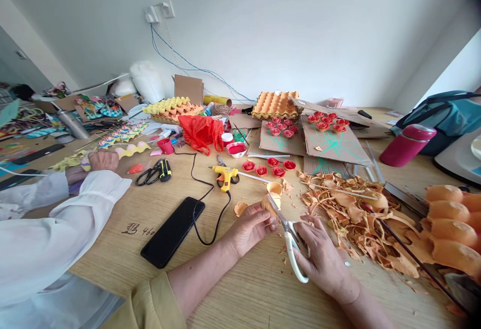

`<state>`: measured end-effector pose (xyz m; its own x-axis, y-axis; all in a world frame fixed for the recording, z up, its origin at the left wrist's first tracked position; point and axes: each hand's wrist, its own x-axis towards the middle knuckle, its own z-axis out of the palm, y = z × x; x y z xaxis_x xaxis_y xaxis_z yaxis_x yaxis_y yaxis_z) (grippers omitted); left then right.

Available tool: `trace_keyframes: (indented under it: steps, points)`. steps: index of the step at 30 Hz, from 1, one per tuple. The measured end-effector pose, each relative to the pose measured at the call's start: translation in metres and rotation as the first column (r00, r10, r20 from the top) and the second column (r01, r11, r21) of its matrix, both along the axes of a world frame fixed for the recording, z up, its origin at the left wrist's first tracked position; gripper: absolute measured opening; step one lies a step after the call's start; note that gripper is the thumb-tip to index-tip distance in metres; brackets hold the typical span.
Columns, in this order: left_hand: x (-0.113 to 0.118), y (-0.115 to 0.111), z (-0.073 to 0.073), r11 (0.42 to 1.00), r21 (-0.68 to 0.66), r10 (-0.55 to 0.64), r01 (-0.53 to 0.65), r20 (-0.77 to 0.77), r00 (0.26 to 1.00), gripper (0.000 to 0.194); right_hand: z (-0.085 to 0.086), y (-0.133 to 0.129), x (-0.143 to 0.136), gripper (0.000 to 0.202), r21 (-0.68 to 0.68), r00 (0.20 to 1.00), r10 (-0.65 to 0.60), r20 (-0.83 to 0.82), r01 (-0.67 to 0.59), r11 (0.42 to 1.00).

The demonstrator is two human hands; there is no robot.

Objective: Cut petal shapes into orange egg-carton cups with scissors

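Note:
My left hand [252, 228] pinches an orange egg-carton cup [268, 205] between thumb and fingers. In my right hand [323, 255] is a pair of white-handled scissors [293, 258], its blades lying against the cup's edge. Just behind the cup stands another cut orange cup [274, 187], and a flatter cut piece [240, 208] lies left of it. Beyond these, several red paper roses [278, 171] rest on the table. A yellow glue gun [224, 177] with a black cord lies to the left of them.
A black phone [173, 231] lies left of my forearm. Orange scraps [361, 218] and an orange egg tray [453, 218] cover the right side. More roses sit on cardboard [334, 143] behind. A co-worker's sleeve [90, 208] reaches in at left. A pink bottle [408, 144] leans at right.

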<state>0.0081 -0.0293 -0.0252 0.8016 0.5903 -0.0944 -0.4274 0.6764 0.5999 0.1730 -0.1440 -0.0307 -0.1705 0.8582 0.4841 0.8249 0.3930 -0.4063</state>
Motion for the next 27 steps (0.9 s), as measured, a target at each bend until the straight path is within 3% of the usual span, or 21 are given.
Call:
trace_keyframes:
  steps: [4, 8, 11, 16, 21, 27]
  points:
    - [0.0, 0.0, 0.0, 1.0, 0.016, 0.001, -0.001, -0.009, 1.0, 0.031, -0.005, 0.002, 0.001, 0.017, 0.004, 0.999, -0.027, -0.046, 0.027, 1.0]
    - [0.0, -0.002, -0.001, 1.0, 0.011, 0.019, -0.019, -0.05, 0.999, 0.035, -0.009, 0.003, 0.002, 0.017, -0.016, 0.969, -0.131, -0.21, 0.13, 0.991]
    - [0.001, -0.005, -0.002, 0.998, 0.058, 0.039, -0.033, -0.11, 0.993, 0.036, -0.007, 0.004, 0.0, 0.017, -0.116, 0.89, -0.193, -0.413, 0.159, 0.981]
    - [0.002, -0.012, 0.0, 0.956, 0.294, 0.05, 0.015, -0.211, 0.976, 0.038, 0.001, 0.005, -0.003, 0.026, -0.185, 0.691, -0.132, -0.711, -0.003, 0.983]
    - [0.002, -0.017, 0.005, 0.898, 0.426, -0.004, 0.115, -0.252, 0.968, 0.043, 0.006, 0.006, -0.004, 0.036, -0.19, 0.595, -0.161, -0.788, 0.015, 0.982]
    - [-0.001, -0.009, -0.001, 0.862, 0.477, -0.046, 0.172, -0.263, 0.964, 0.048, -0.001, 0.002, -0.006, 0.033, -0.224, 0.624, -0.139, -0.769, -0.059, 0.973]
